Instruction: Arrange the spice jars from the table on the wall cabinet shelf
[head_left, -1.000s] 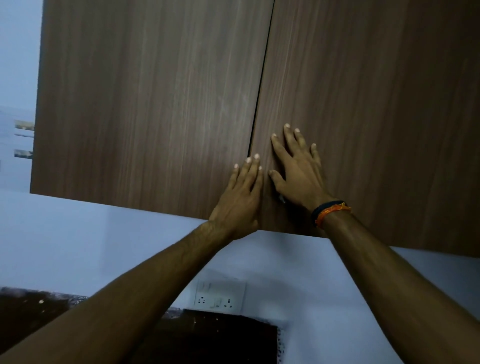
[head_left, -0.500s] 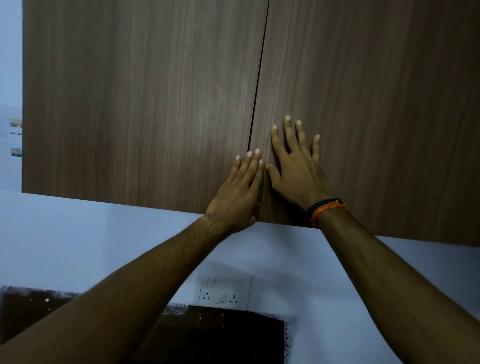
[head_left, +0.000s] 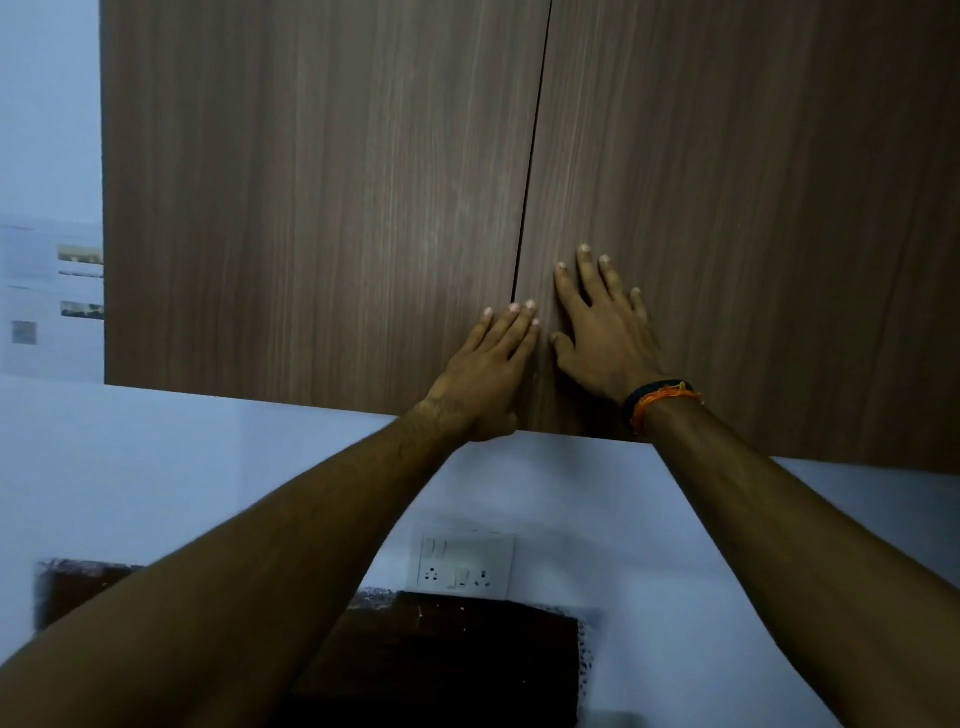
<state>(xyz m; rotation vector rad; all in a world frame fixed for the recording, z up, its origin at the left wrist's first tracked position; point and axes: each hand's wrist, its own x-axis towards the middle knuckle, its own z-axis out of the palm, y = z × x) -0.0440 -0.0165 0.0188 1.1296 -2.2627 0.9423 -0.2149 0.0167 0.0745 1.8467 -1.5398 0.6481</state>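
The right hand (head_left: 605, 332) now lies with fingers spread wider on the right cabinet door (head_left: 753, 208), its fingertips farther from the seam; the left hand (head_left: 483, 374) barely shifts.

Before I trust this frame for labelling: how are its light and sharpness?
Head view: dim, bluish light; left hand and right hand sharp on the cabinet doors; wall papers at left blurred; wide-angle tilt of cabinet edges; no glare.

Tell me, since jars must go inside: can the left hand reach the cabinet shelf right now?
Probably not: both cabinet doors look closed, and the left hand lies flat against them, so the shelf stays hidden behind.
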